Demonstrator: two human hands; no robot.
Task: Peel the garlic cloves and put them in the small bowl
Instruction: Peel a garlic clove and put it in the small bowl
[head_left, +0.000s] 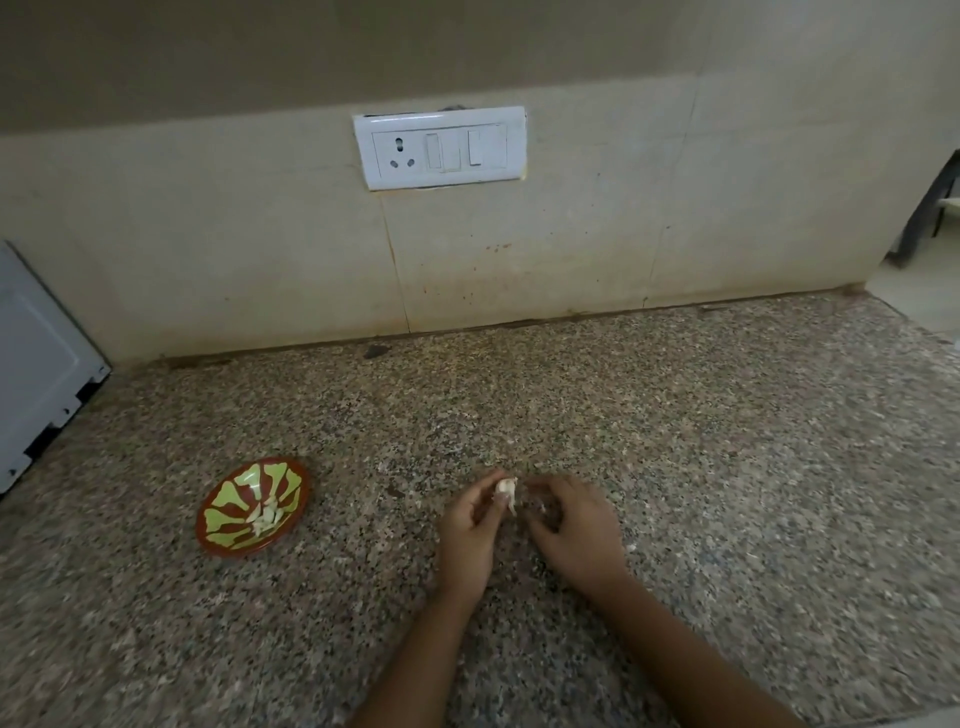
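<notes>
A pale garlic clove with loose skin is pinched in the fingertips of my left hand, low over the speckled granite counter. My right hand sits close beside it, its fingers curled and its fingertips at the clove's right side. Whether it holds peel is hidden. A small red and green patterned bowl rests on the counter to the left of my hands, tilted toward me, with several peeled cloves inside.
A white appliance panel stands at the far left edge. The tiled wall with a white socket and switch plate rises behind the counter. The counter's right end drops off near a doorway.
</notes>
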